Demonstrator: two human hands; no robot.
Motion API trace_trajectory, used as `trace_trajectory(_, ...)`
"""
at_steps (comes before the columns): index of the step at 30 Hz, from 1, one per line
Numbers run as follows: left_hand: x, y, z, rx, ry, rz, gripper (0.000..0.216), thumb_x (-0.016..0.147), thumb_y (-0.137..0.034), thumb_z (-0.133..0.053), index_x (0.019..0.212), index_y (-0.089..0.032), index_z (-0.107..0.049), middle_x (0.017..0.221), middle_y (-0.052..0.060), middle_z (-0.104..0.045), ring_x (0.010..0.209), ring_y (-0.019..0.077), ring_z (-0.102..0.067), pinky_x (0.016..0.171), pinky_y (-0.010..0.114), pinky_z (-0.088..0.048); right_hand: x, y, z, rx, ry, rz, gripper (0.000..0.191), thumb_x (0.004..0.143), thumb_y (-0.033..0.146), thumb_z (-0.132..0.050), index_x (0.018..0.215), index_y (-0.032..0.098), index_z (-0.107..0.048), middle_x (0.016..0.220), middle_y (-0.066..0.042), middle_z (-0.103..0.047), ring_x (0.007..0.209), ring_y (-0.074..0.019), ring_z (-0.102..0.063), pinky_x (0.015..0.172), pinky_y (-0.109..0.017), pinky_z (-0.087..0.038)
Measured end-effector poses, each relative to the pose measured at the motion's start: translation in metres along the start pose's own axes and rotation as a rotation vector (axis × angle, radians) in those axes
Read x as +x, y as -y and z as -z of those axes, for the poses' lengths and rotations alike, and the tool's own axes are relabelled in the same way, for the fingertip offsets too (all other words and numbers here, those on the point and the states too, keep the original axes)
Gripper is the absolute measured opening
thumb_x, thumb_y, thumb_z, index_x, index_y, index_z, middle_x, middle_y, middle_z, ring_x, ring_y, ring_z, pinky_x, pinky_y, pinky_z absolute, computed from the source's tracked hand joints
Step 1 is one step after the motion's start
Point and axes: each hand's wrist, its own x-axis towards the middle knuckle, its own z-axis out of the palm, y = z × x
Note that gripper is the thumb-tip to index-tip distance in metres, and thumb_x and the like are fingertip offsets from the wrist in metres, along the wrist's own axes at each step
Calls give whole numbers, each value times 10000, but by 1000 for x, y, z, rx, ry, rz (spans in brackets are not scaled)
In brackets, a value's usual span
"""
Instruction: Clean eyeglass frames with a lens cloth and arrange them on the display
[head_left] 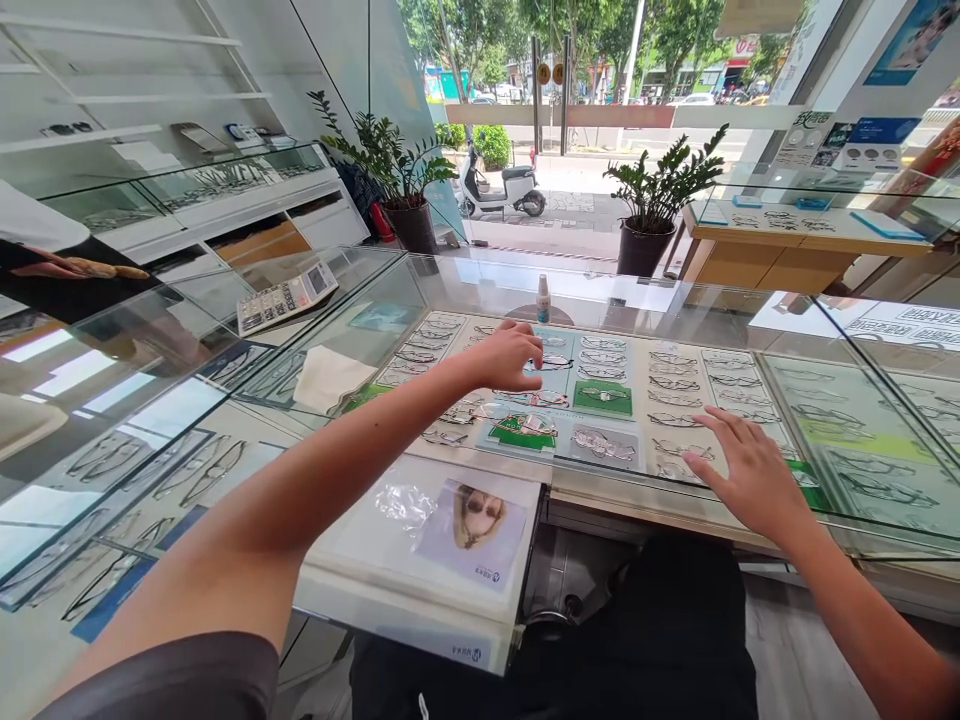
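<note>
My left hand (510,358) reaches over the glass display counter (450,462), fingers and thumb curled around one end of a dark-rimmed pair of eyeglasses (556,361). That pair's near end is hidden by the fingers. Just below the hand lie pink-rimmed eyeglasses (529,398), and another thin-framed pair (517,424) sits closer to me above a green card. My right hand (754,485) is open at the counter's front edge, fingers spread over the glass and holding nothing. Rows of eyeglasses (673,383) show beneath it on pale trays.
A small spray bottle (543,298) stands at the counter's back. A calculator (289,297) and beige cloth (330,377) are to the left. An open drawer (352,550) with a printed cloth (474,530) juts toward me. Another person's hand (82,267) appears far left.
</note>
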Motion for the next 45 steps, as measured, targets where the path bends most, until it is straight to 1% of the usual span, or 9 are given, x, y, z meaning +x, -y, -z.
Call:
trace_trajectory(8,-33,-21,18,39,-137,-4,252,940,-429,-624,831,-223,-721,1240,91,-773,1192,319,-616,1102,513,-368,-1,-2,-1,7,-17,14,600,1071,665,-432,1518,278,-537,1625,-129,-570,1479,-399,-536,1191,-616,-441)
trace_trajectory(10,-61,-49,30,-29,-164,-10,227,955,-331,-588,753,-239,-636,964,65,-760,969,258,-631,994,458,-433,-1,-2,-1,10,-19,27,603,1075,664,-436,1524,272,-527,1622,-132,-569,1481,-393,-534,1200,-603,-431)
trace_trajectory(12,-95,-79,34,-233,-23,-33,301,951,-278,-587,659,-247,-522,691,14,-640,697,191,-547,797,376,-460,-1,-1,-1,11,-23,38,603,1078,655,-445,1531,265,-522,1618,-135,-570,1481,-388,-534,1212,-595,-420)
trace_trajectory(16,-150,-111,-9,-566,378,-16,360,899,-230,-649,613,-232,-429,560,-26,-506,534,153,-425,557,335,-331,-2,0,0,5,-38,46,589,1076,632,-464,1527,260,-530,1617,-139,-573,1477,-399,-536,1213,-599,-412)
trace_trajectory(19,-161,-93,-73,-544,394,109,314,950,-315,-639,681,-240,-497,677,-5,-621,605,173,-526,591,324,-363,-3,0,0,3,-41,46,594,1072,633,-464,1534,264,-528,1626,-132,-567,1472,-405,-538,1203,-601,-417)
trace_trajectory(22,-144,-54,-129,-373,215,289,287,1040,-385,-533,802,-245,-614,812,44,-707,775,227,-662,715,331,-467,-3,1,1,-1,-26,37,604,1073,636,-452,1548,270,-522,1631,-125,-566,1470,-407,-542,1183,-593,-436)
trace_trajectory(26,-95,3,-167,-108,-71,309,210,1034,-345,-565,1086,-215,-722,1216,123,-760,1205,308,-679,1080,441,-493,-3,2,1,-5,-25,30,604,1078,644,-441,1545,269,-525,1634,-124,-564,1471,-405,-542,1173,-589,-445)
trace_trajectory(37,60,103,-199,-8,-231,376,315,1011,-209,-518,1281,-191,-680,1608,181,-578,1489,348,-488,1272,563,-289,-5,6,3,0,-31,8,562,1046,589,-529,1530,304,-520,1620,-104,-577,1464,-412,-554,1186,-616,-460)
trace_trajectory(45,113,143,-216,-33,-207,380,257,941,-121,-546,1090,-206,-738,1602,128,-604,1538,357,-420,1266,558,-256,-8,12,9,-1,-5,-16,571,1043,552,-543,1577,363,-471,1644,-85,-554,1491,-428,-533,1195,-640,-450)
